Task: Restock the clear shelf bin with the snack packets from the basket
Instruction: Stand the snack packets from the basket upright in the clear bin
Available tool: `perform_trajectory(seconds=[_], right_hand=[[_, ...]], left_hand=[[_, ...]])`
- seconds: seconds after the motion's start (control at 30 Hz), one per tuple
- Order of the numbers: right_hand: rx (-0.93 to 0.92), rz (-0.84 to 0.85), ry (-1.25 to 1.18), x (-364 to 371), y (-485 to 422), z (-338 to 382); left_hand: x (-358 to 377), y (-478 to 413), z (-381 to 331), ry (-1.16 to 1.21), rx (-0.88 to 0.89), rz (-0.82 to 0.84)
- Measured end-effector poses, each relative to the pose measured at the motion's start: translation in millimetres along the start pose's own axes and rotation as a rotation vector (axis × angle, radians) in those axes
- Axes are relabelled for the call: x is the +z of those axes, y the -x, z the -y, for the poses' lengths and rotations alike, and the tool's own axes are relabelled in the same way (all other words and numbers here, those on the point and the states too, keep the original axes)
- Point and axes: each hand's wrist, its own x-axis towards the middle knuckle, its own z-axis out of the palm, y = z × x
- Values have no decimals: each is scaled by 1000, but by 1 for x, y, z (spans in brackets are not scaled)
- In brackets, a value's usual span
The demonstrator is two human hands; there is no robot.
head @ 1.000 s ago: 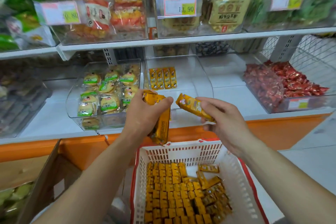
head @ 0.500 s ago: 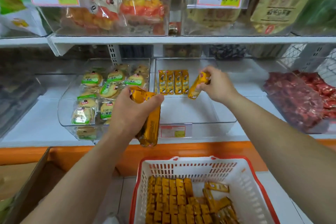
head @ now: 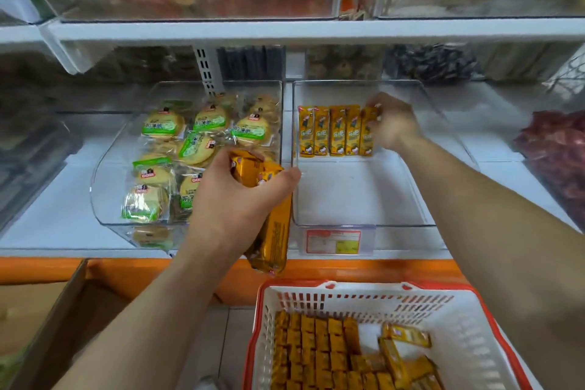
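Observation:
A clear shelf bin (head: 357,199) stands on the white shelf, with a row of several yellow snack packets (head: 329,131) upright against its back left. My right hand (head: 392,123) reaches into the bin and pinches the rightmost packet (head: 368,133) at the end of that row. My left hand (head: 240,196) hovers in front of the bin's left corner and grips a bundle of yellow packets (head: 272,218). Below, a white basket with a red rim (head: 468,336) holds many more yellow packets (head: 319,355).
A second clear bin (head: 107,193) of green-labelled round cakes sits to the left. A bin of red sweets (head: 557,161) is at the right. The upper shelf (head: 285,30) overhangs the bins. A cardboard box (head: 63,320) stands at lower left, below the orange shelf edge.
My right hand carried one packet from above the basket into the bin and set it at the right end of the row. The camera moved closer to the shelf.

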Motion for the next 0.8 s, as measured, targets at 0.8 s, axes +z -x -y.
perform_trajectory(seconds=[0.8], right_hand=[[-13, 345, -809, -99, 281, 54]], left_hand=[[61, 57, -49, 337, -182, 209]])
